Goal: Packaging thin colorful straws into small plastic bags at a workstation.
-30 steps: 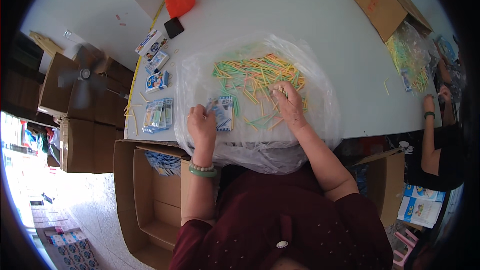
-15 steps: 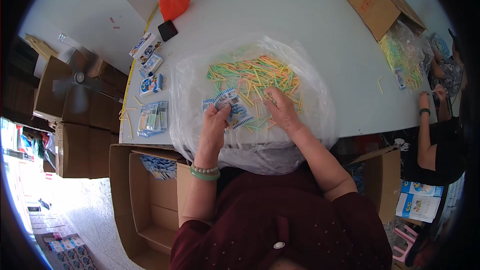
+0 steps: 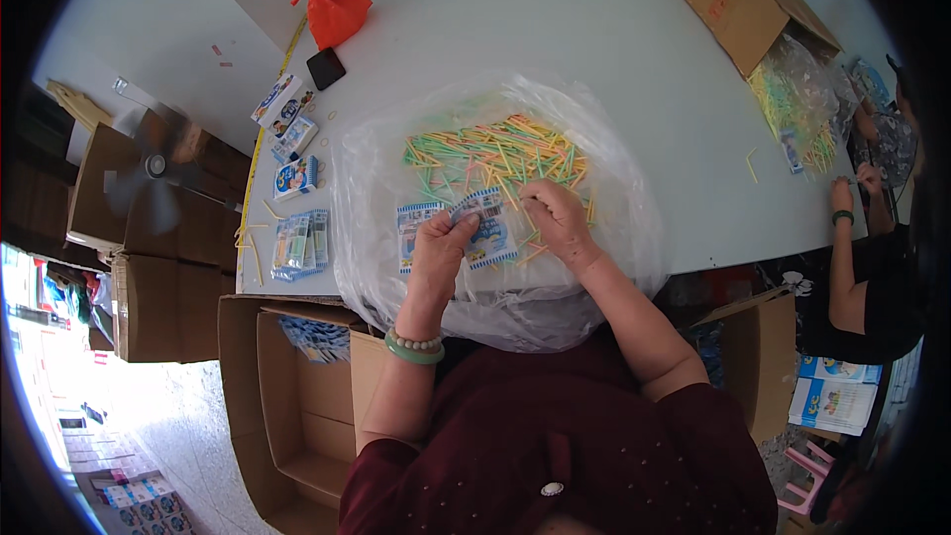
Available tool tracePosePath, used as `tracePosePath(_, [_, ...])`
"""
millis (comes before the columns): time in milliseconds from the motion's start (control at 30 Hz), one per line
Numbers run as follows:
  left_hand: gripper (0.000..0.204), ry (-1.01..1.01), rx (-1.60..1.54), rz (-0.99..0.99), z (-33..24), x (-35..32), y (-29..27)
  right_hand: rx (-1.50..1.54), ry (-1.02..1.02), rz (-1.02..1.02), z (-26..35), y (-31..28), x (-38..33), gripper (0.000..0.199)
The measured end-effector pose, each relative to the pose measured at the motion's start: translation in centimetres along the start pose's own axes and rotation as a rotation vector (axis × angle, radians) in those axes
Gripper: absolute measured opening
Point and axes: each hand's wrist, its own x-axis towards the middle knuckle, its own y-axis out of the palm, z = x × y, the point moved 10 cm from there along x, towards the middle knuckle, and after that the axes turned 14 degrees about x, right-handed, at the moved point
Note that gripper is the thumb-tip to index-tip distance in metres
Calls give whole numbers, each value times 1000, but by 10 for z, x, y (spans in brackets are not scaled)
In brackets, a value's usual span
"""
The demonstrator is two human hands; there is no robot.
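My left hand (image 3: 442,253) is closed on a blue-and-white printed plastic packet (image 3: 487,238), thumb on its face. A second packet (image 3: 414,230) of the same kind shows on the other side of that hand. My right hand (image 3: 560,223) is pinched at the upper right edge of the held packet; what lies between its fingertips is hidden. Beneath and beyond both hands, a heap of thin yellow, green and pink straws (image 3: 495,151) lies on a large clear plastic bag (image 3: 624,188) spread at the table's near edge.
Filled packets (image 3: 300,243), small boxes (image 3: 295,178), a black case (image 3: 325,68) and a red bag (image 3: 337,12) line the table's left side. An open carton (image 3: 307,396) stands below. At right are a tipped carton (image 3: 743,5) and another person's hand (image 3: 842,200).
My right hand has come up from over the straws to the packet's edge. My left hand and the packet have shifted slightly right, and the packet is more upright.
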Motion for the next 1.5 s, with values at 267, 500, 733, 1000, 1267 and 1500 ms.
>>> tracePosePath(267, [14, 109, 141, -68, -4, 6, -9, -283, -247, 71, 19, 6, -1, 4])
tracePosePath(500, [21, 252, 363, -85, -16, 0, 9, 517, 173, -142, 16, -16, 26, 7])
tracePosePath(733, [19, 166, 443, 9, -15, -2, 19, 939, 167, -122, 74, 21, 40, 17])
tracePosePath(1000, [18, 51, 362, 148, -12, -9, 38, 495, -123, -95, 74, 21, 26, 16])
tracePosePath(1267, [15, 38, 395, 189, 4, -7, 44, 765, 178, -354, 50, 0, 20, 22])
tracePosePath(1500, [8, 126, 437, 47, -13, -10, 35, 674, -13, -428, 27, -23, 4, 18])
